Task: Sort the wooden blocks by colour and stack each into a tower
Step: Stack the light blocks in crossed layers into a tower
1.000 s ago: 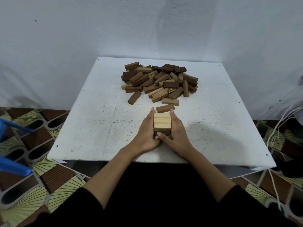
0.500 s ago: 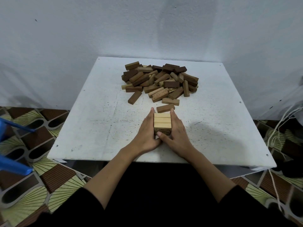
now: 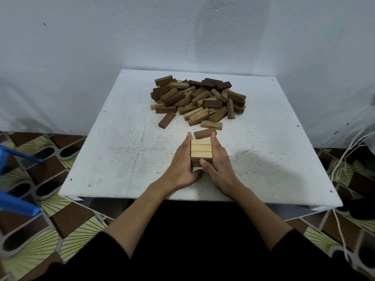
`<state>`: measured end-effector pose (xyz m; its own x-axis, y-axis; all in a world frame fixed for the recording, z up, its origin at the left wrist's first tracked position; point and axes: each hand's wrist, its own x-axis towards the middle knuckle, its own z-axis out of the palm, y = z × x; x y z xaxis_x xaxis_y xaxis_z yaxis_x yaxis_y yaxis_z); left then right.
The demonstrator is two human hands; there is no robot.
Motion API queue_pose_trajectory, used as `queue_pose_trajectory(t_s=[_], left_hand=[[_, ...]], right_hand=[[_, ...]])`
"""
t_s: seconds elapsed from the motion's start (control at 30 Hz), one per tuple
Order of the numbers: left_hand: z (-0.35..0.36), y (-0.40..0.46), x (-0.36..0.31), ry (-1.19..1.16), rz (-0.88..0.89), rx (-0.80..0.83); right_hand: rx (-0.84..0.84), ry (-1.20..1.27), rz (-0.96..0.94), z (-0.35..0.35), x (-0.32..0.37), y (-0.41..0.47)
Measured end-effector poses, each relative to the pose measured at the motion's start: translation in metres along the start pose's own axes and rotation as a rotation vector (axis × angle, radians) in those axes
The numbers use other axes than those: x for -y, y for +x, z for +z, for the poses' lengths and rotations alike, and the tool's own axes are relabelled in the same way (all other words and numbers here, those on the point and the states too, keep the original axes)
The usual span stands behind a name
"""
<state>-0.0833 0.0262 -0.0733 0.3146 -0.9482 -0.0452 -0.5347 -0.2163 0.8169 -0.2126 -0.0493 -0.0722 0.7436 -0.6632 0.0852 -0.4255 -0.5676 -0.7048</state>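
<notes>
Head view, looking down on a white desk (image 3: 113,151) set against a pale wall. Two hands at the near middle: left hand (image 3: 181,165) flat along the left side of a small pale tower (image 3: 201,152), right hand (image 3: 220,166) flat along its right side. Fingers of both straight and pressed to the tower's sides, tips reaching just past its far edge; right thumb laid across the near face, left thumb tucked below at the base. Three pale blocks counted side by side on the top layer; layers beneath mostly hidden by the hands, number not clear. One brown block (image 3: 205,133) lying loose just beyond the fingertips, apart from the tower. Farther back, one pile (image 3: 197,99) of mixed blocks, dark brown, mid brown and pale, jumbled and overlapping, too many to count surely. One more brown block (image 3: 167,120) lying at the pile's near left edge. Patterned tile floor (image 3: 40,230) around the desk; blue frame (image 3: 18,205) at far left; white cords (image 3: 345,159) at far right.
</notes>
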Motion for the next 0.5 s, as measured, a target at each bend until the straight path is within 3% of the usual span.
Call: queue_pose_trajectory(t_s=[0.5], left_hand=[[0.0021, 0.0012, 0.0012, 0.022, 0.025, -0.002]], right_hand=[[-0.008, 0.000, 0.011, -0.0008, 0.0037, -0.0003]])
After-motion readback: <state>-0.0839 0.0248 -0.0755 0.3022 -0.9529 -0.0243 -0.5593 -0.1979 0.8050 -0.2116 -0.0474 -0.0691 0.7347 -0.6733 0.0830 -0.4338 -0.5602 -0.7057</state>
